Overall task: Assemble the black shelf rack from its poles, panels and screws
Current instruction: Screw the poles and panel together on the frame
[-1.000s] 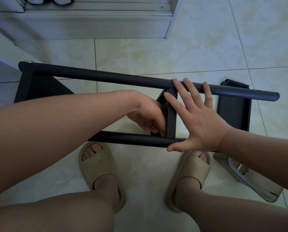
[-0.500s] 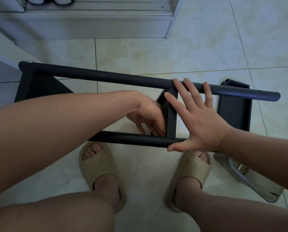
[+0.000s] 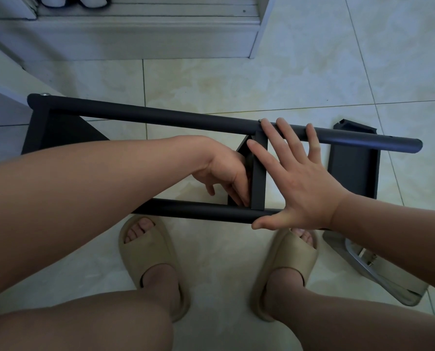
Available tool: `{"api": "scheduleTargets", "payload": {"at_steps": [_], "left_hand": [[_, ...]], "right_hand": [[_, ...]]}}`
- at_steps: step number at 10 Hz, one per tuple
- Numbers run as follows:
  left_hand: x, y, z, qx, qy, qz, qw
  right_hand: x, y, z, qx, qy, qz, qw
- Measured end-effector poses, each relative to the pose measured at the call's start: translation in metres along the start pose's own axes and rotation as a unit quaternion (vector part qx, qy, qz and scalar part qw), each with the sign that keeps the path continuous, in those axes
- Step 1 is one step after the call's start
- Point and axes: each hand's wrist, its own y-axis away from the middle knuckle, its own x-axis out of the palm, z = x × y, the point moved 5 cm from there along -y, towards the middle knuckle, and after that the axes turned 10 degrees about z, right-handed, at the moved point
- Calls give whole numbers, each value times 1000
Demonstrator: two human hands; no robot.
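Rack (image 3: 148, 115): 2 poles (image 3: 186, 210), 3 panels (image 3: 350, 171) | right grip (image 3: 300, 183) wide on middle panel (image 3: 258, 183) | left grip (image 3: 224, 171) unclear

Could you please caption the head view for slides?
Open right hand spans upper pole and lower pole while left hand touches the middle panel.

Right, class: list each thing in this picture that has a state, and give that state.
Right hand: open, flat against middle panel.
Left hand: fingers at that panel's base, grip unclear.
Middle panel: set between upper pole and lower pole.
Loose panel: lying on floor, unattached.
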Motion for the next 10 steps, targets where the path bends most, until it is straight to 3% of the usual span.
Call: {"api": "scheduleTargets", "payload": {"at_steps": [6,9,10], "left_hand": [[3,-7,10,73,56,-44,995],[0,0,6,33,18,-3,999],[-2,3,6,8,-22,-21,1000]], "right_hand": [[-1,0,0,1,2,1,1000],[-1,0,0,1,3,4,1000],[-1,0,0,1,0,4,1000]]}}
